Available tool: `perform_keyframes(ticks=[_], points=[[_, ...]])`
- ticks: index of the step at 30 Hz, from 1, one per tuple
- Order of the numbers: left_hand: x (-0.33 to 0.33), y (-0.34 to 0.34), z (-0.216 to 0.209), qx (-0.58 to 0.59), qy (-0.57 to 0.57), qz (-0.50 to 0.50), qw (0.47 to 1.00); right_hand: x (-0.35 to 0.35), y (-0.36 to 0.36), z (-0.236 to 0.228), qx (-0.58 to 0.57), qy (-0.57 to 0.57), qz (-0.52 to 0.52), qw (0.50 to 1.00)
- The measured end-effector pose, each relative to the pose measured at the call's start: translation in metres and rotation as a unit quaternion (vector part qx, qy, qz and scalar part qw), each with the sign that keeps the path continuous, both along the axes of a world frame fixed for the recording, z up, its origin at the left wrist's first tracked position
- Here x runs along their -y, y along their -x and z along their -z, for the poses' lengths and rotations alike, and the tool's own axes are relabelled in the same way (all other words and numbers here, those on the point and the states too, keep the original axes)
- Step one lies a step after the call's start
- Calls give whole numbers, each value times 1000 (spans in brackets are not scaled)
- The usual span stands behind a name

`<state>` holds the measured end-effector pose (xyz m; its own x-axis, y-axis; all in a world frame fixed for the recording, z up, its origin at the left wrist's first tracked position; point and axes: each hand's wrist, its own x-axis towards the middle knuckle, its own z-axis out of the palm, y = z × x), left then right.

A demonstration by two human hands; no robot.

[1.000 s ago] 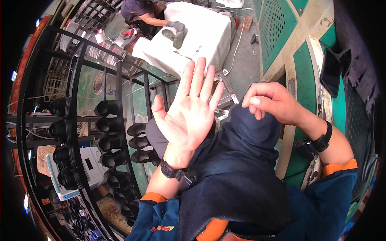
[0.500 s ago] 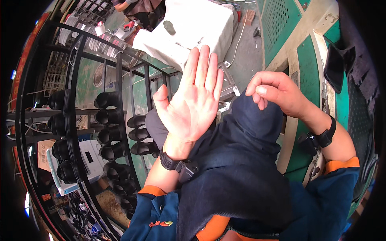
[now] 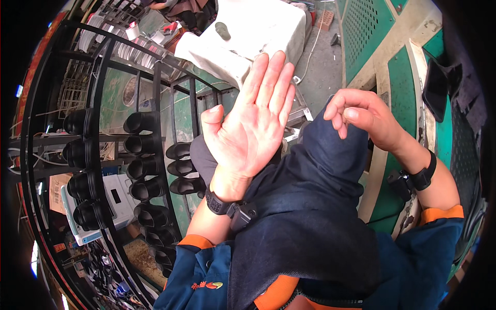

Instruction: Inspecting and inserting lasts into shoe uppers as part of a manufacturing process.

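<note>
My left hand (image 3: 249, 129) is raised with its palm facing me, fingers stretched out and thumb apart, and nothing lies in it. Over my right knee hangs my right hand (image 3: 366, 114), its fingers loosely bent and a little apart, with no object visible in it. Each wrist wears a black strap; a small black device (image 3: 242, 216) sits on the left one and another device (image 3: 400, 184) on the right. Dark blue cloth (image 3: 305, 227) covers my lap beneath both hands.
A black metal rack (image 3: 106, 155) at the left carries rows of black shoes (image 3: 142, 145). Ahead stands a white-covered table (image 3: 258, 28) with a dark shoe-sole-shaped piece (image 3: 222, 31) on it. A green and cream machine (image 3: 400, 85) is close on the right, with a dark phone-like slab (image 3: 435, 90).
Both hands appear slightly further right in the picture, and the surroundings have shifted a little as well. The left stays spread and the right loosely bent.
</note>
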<state>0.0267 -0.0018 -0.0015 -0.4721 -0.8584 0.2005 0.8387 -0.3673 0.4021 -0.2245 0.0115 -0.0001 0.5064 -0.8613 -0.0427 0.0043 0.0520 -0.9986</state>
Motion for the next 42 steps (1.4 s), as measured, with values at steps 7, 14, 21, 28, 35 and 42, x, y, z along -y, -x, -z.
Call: perform_keyframes(ticks=[7, 14, 21, 28, 35, 42], points=[[1, -3, 0, 29, 19, 0, 999, 0, -1, -1, -3, -8, -6, 1000], [2, -11, 1, 65, 53, -3, 996, 0, 0, -1, 3, -10, -9, 1000], [2, -14, 1, 64, 67, -5, 996, 0, -1, -2, 10, -21, -13, 1000], [-1, -21, -5, 421, 328, -121, 837, -1, 0, -4, -5, -15, -14, 1000], [0, -25, -6, 620, 515, -239, 540, -1, -1, -5, -6, -13, -15, 1000], [-2, -25, -19, 693, 576, -262, 346, -1, -2, -4, -4, -15, -14, 1000]])
